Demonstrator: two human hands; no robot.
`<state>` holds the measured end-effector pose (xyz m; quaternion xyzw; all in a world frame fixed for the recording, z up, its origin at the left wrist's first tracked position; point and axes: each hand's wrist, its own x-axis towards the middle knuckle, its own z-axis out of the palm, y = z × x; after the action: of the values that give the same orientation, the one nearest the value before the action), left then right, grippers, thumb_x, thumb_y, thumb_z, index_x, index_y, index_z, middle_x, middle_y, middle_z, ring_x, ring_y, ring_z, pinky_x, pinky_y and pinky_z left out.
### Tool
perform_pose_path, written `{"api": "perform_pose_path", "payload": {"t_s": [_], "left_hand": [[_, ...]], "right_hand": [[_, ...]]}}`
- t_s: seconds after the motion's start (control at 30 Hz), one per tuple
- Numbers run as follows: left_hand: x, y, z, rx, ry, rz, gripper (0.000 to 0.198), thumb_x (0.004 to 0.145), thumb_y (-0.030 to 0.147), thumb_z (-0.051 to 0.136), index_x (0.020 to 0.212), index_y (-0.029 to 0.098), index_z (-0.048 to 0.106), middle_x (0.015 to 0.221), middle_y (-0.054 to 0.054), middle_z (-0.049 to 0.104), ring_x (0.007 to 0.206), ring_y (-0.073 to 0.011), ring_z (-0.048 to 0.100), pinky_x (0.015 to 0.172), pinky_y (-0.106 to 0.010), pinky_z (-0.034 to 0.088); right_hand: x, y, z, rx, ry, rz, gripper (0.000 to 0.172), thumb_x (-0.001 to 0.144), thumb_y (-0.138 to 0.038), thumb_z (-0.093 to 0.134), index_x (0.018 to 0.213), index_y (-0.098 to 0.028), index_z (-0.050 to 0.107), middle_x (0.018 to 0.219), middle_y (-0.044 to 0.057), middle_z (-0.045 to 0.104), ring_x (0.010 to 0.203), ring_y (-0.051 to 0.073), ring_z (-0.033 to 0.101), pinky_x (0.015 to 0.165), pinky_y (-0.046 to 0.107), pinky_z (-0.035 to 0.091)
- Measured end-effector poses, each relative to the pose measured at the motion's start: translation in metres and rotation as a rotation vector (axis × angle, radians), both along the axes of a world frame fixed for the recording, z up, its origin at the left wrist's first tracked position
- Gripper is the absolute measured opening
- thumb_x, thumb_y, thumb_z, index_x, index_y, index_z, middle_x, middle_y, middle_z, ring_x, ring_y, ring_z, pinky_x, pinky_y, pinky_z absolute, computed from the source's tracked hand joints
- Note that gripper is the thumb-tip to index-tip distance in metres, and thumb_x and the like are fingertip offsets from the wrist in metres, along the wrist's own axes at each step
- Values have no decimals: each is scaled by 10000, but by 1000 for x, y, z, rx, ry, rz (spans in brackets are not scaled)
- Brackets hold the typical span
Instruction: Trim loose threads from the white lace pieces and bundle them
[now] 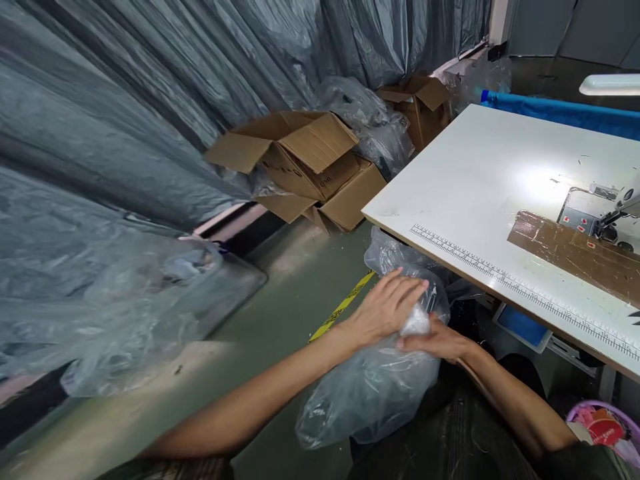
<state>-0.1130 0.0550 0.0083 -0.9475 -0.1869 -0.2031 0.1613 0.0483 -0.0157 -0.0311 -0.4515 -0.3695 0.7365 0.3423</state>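
A large clear plastic bag (367, 393) hangs over my lap, beside the front left corner of the sewing table. My left hand (385, 310) lies over its upper part, with the fingers together, bent a little around the plastic; its thumb is hidden. From the other side my right hand (443, 339) grips the same bag, thumb toward me. Between the two hands shows a bright white, bunched part (416, 321); whether it is gathered plastic or something inside, I cannot tell.
A white sewing table (450, 180) with a printed ruler edge and a sewing machine (620, 207) stands to the right. Open cardboard boxes (310, 160) and plastic bags (140, 300) lie along the grey curtain (150, 100). Yellow tape (343, 307) marks the floor. A purple basket (595, 407) sits lower right.
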Motion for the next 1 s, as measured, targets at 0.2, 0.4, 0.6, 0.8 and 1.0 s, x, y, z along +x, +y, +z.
{"api": "perform_pose_path", "payload": {"t_s": [0.2, 0.4, 0.6, 0.8, 1.0], "left_hand": [[16, -12, 32, 62, 65, -284, 143, 977, 169, 493, 1074, 118, 586, 900, -63, 686, 793, -175, 611, 707, -311, 475], [21, -20, 22, 103, 108, -177, 214, 947, 85, 482, 753, 154, 539, 624, 1, 515, 581, -150, 457, 579, -310, 339], [8, -31, 29, -246, 261, -185, 272, 935, 83, 430, 692, 166, 522, 626, -17, 567, 594, -156, 506, 630, -302, 386], [13, -54, 31, -1173, -53, -62, 403, 919, 221, 497, 550, 177, 340, 446, 65, 333, 425, -70, 316, 466, -238, 248], [52, -73, -5, -1137, -250, 144, 366, 880, 221, 555, 528, 159, 475, 446, 64, 427, 445, -62, 380, 493, -218, 281]], "right_hand": [[21, -12, -12, -204, 327, -292, 284, 497, -323, 770, 716, -173, 668, 629, -29, 617, 601, 134, 529, 610, 257, 419], [36, -13, -10, -103, 190, -179, 200, 580, -343, 686, 658, -171, 618, 628, -11, 608, 599, 130, 498, 597, 259, 385], [32, -17, -20, 319, -319, -90, 264, 634, -374, 633, 823, -214, 541, 790, 9, 586, 734, 177, 535, 682, 310, 443], [53, -16, -38, 461, -958, -195, 294, 599, -411, 695, 727, -236, 497, 744, -4, 565, 726, 200, 567, 718, 341, 443], [61, -40, -15, 0, -373, -67, 446, 704, -641, 630, 599, -221, 523, 534, -30, 483, 514, 127, 425, 495, 249, 325]]}}
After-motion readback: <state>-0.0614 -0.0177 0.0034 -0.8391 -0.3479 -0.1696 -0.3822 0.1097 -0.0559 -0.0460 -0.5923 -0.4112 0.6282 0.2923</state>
